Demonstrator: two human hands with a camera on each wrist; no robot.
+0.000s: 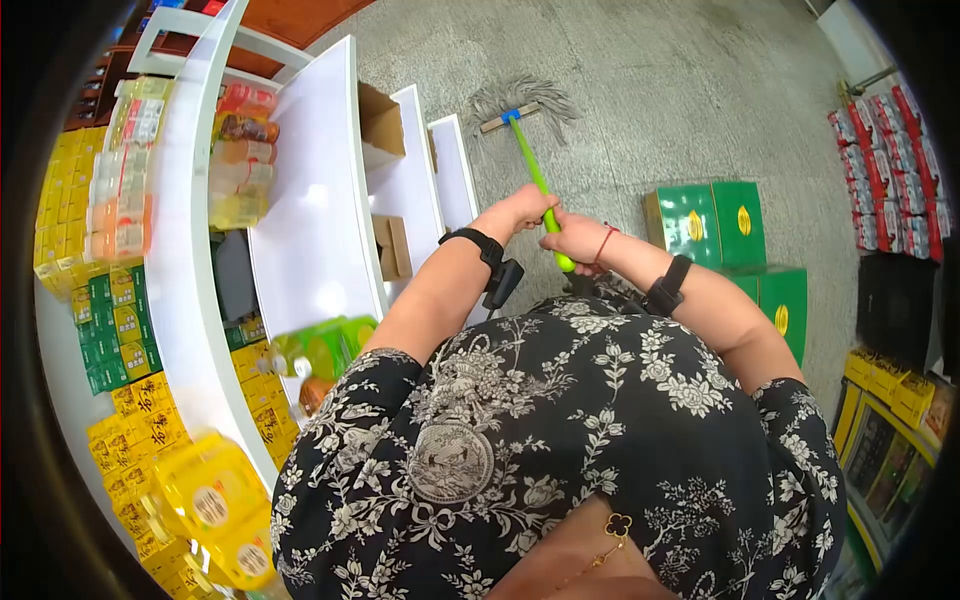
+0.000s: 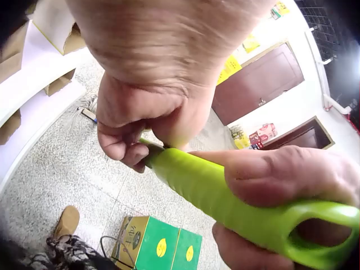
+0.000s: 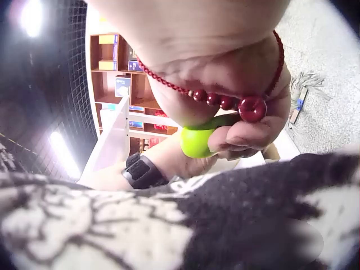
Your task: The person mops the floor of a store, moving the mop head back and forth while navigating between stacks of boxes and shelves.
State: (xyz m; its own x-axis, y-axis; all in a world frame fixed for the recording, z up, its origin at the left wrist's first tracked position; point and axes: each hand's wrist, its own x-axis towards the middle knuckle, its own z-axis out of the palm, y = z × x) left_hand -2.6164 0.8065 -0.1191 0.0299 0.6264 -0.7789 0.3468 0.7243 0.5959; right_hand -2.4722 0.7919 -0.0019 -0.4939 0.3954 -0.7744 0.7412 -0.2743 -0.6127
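Both hands hold a mop by its bright green handle (image 1: 532, 160). My left hand (image 1: 522, 208) grips the handle farther down, with the fingers curled round it. Nearer my body, the right hand (image 1: 578, 240) wraps the ribbed grip just short of its end. That end has a hanging loop (image 2: 323, 230) in the left wrist view. Its rounded green tip (image 3: 197, 143) pokes out of the right fist in the right wrist view. Out ahead, the grey string mop head (image 1: 545, 92) lies spread on the floor, joined by a blue clamp (image 1: 512, 116).
White shelves (image 1: 305, 190) run along the left, with bottled drinks (image 1: 245, 155) and open cardboard boxes (image 1: 380, 125). Green cartons (image 1: 705, 222) stand on the grey floor (image 1: 680, 110) to the right. Red packets (image 1: 890, 165) hang at the far right above a yellow-edged display case (image 1: 890, 440).
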